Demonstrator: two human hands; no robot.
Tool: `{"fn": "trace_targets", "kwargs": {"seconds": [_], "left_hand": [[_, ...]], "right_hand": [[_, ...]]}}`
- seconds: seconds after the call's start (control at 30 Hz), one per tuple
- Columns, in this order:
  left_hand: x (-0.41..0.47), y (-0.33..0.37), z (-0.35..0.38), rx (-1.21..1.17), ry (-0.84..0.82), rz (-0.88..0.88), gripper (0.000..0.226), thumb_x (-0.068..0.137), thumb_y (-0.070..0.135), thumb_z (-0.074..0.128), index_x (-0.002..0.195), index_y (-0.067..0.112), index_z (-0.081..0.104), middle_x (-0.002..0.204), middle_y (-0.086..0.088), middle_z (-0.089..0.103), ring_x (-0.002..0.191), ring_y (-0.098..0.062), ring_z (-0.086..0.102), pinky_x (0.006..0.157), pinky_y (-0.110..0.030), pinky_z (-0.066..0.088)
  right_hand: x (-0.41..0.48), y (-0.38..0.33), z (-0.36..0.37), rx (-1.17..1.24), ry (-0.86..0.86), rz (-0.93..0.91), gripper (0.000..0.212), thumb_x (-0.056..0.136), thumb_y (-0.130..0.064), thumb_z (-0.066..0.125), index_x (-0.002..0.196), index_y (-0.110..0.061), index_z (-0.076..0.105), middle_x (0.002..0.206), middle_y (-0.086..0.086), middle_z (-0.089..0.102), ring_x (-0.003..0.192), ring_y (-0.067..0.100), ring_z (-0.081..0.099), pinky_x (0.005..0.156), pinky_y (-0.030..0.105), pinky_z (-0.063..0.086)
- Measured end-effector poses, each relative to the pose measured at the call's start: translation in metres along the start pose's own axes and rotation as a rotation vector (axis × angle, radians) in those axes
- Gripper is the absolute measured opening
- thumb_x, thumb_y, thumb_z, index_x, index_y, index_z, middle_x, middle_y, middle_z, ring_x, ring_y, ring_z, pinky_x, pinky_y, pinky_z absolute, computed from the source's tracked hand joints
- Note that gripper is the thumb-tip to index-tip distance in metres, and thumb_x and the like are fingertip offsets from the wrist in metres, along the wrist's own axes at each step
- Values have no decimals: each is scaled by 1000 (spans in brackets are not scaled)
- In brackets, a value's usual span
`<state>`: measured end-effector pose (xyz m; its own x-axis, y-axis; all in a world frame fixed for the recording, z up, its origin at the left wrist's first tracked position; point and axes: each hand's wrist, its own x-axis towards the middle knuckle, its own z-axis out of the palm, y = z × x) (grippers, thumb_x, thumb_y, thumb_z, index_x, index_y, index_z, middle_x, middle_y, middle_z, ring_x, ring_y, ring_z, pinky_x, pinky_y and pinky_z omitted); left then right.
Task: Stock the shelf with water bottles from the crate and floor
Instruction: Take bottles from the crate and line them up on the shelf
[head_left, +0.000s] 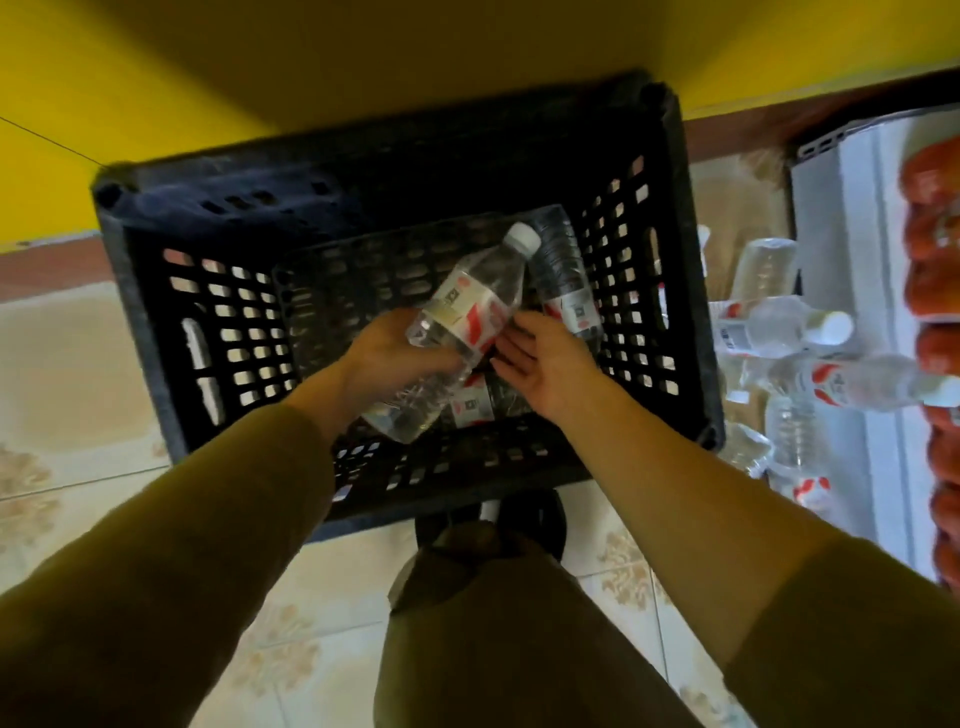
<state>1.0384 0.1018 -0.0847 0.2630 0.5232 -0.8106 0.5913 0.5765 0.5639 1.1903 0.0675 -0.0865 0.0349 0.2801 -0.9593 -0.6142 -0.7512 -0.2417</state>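
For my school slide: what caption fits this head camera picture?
Left hand lifts a water bottle from the black crate.

Clear white-capped water bottle (467, 312) tilted over black slotted crate (680, 260), more bottles (569, 291) inside, others (779, 322) right on floor
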Motion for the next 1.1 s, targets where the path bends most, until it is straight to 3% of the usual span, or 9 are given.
{"fn": "trace_targets", "kwargs": {"seconds": [0.1, 0.27, 0.43, 0.53, 0.67, 0.8, 0.9, 1.03, 1.1], "left_hand": [[-42, 29, -2, -201, -72, 23, 28, 67, 21, 74, 92, 28, 62, 92, -1, 67, 90, -22, 64, 81, -34, 51], [-104, 78, -8, -326, -251, 7, 51, 76, 27, 68, 124, 17, 54, 119, -15, 63, 109, -34, 61, 98, -56, 44], [-157, 137, 1, -391, -363, 106, 45, 81, 17, 54, 125, 10, 53, 110, -11, 65, 101, -26, 63, 86, -38, 49], [-176, 169, 5, -407, -410, 156, 48, 81, 17, 54, 128, 11, 50, 115, -12, 63, 106, -27, 61, 92, -41, 48], [-205, 219, 21, -416, -251, 151, 64, 67, 27, 70, 126, 14, 52, 119, -13, 64, 108, -30, 63, 88, -42, 51], [-233, 267, 47, -208, -15, 290, 46, 71, 19, 76, 114, 20, 58, 101, 4, 68, 90, -7, 66, 74, -23, 55], [-254, 294, 64, -184, -42, 421, 44, 76, 20, 74, 117, 23, 59, 104, 5, 67, 85, 1, 63, 70, -13, 53], [-268, 327, 86, -182, -277, 375, 63, 60, 48, 77, 117, 30, 60, 122, -2, 62, 109, -19, 61, 94, -40, 50], [-278, 345, 109, -124, -424, 363, 48, 68, 43, 74, 113, 27, 64, 114, -1, 68, 106, -18, 65, 93, -40, 51]], "right_hand": [[-53, -11, 5, 4, -84, -72, 13, 94, -18, 50, 87, -16, 60, 90, 3, 64, 84, 13, 61, 82, 30, 49], [-140, -42, 1, -26, -167, -183, 17, 94, -23, 51, 100, -11, 63, 98, 6, 69, 86, 13, 64, 77, 27, 54], [-212, -75, -11, -49, -182, -312, 10, 93, -22, 54, 91, -15, 60, 88, 0, 68, 83, 12, 65, 69, 22, 55], [-244, -93, -18, -54, -210, -380, 11, 93, -23, 53, 93, -16, 62, 91, 0, 69, 88, 13, 65, 79, 26, 54], [-286, -119, -30, -26, -147, -467, 14, 94, -26, 53, 89, -18, 63, 85, 0, 69, 81, 15, 65, 77, 28, 53], [-317, -136, -30, -99, -51, -591, 32, 85, -37, 64, 110, -16, 64, 99, 2, 73, 86, 15, 70, 62, 22, 53], [-336, -152, -47, 18, -29, -651, 40, 84, -32, 66, 117, -9, 60, 108, 13, 69, 93, 25, 69, 66, 29, 54], [-375, -172, -93, 260, -266, -626, 30, 92, -32, 48, 111, -10, 58, 95, 9, 67, 81, 20, 67, 72, 32, 57], [-392, -179, -120, 283, -296, -638, 34, 88, -35, 48, 110, -11, 57, 91, 7, 68, 79, 19, 67, 73, 32, 56]]}}
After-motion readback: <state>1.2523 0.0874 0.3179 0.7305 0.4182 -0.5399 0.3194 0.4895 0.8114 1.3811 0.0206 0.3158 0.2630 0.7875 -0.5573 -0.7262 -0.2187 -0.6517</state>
